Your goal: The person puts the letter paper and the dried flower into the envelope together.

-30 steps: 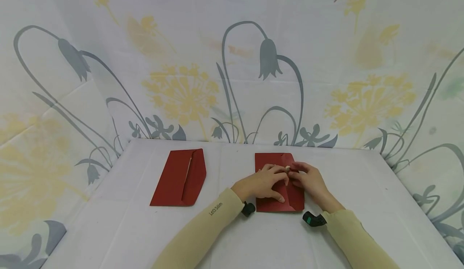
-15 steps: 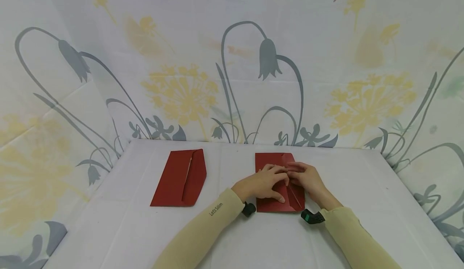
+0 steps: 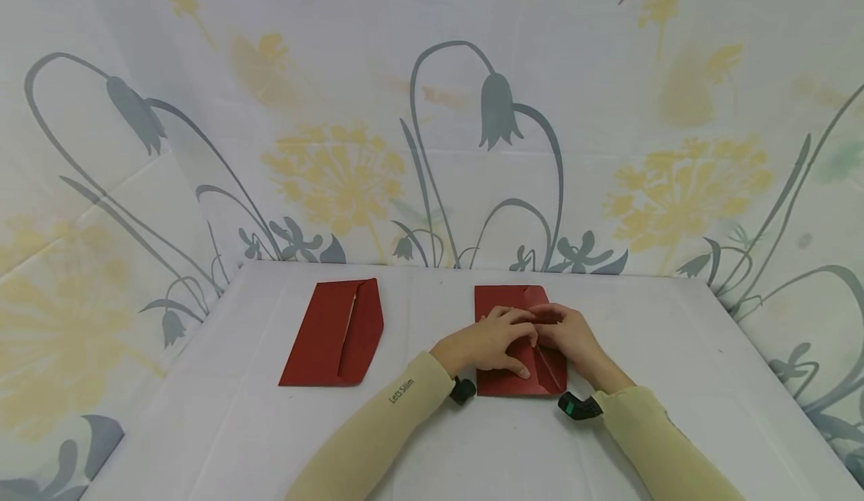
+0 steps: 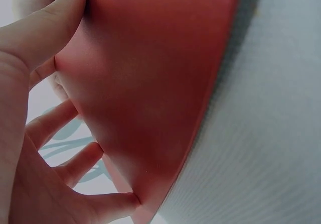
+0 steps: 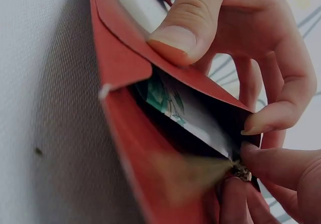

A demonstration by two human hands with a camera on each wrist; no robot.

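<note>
A red envelope (image 3: pixel 489 298) lies on the table under both hands, its flap to the right. My left hand (image 3: pixel 489 341) grips it by the pocket edge; in the right wrist view the left thumb (image 5: pixel 175 40) presses the front and the pocket gapes. Inside shows a pale card (image 5: pixel 195 113) with a green leaf print. My right hand (image 3: pixel 574 343) works at the opening, pinching a small brown speckled piece (image 5: pixel 243 172) with a blurred, yellowish, fan-shaped part (image 5: pixel 185 179) trailing over the flap; its kind cannot be told. In the head view the fingers hide this piece.
A second red envelope (image 3: pixel 324 336) lies to the left, its flap unfolded to the right. White cloth (image 3: pixel 418 426) covers the table, and a flower-printed curtain (image 3: pixel 432 111) stands behind and at the sides. Black cameras (image 3: pixel 579 406) sit at both wrists.
My right hand has shifted slightly left, closer to the left hand. The small cream piece that showed between the fingertips is now covered. The left hand keeps its place.
</note>
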